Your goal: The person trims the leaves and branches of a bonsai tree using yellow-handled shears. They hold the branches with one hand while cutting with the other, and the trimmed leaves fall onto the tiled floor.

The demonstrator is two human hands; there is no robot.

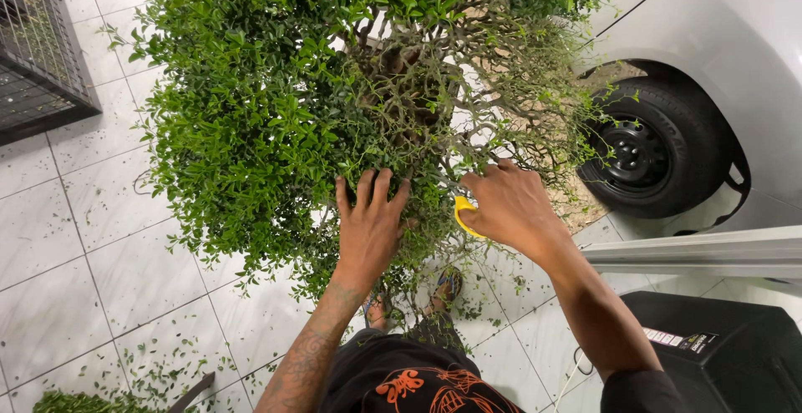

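Observation:
A dense green bush [276, 104] with small leaves and bare twigs on its right side fills the upper middle of the head view. My left hand [368, 225] lies flat against the bush's lower foliage, fingers spread. My right hand [508, 206] is closed around a tool with a yellow handle [462, 212], held against the twigs just right of the left hand. The tool's working end is hidden in the branches.
A silver car with a black wheel [647, 150] stands close on the right. A black box [718, 350] sits at lower right. A dark metal grate [38, 54] is at upper left. Leaf clippings [167, 354] litter the white tiled floor.

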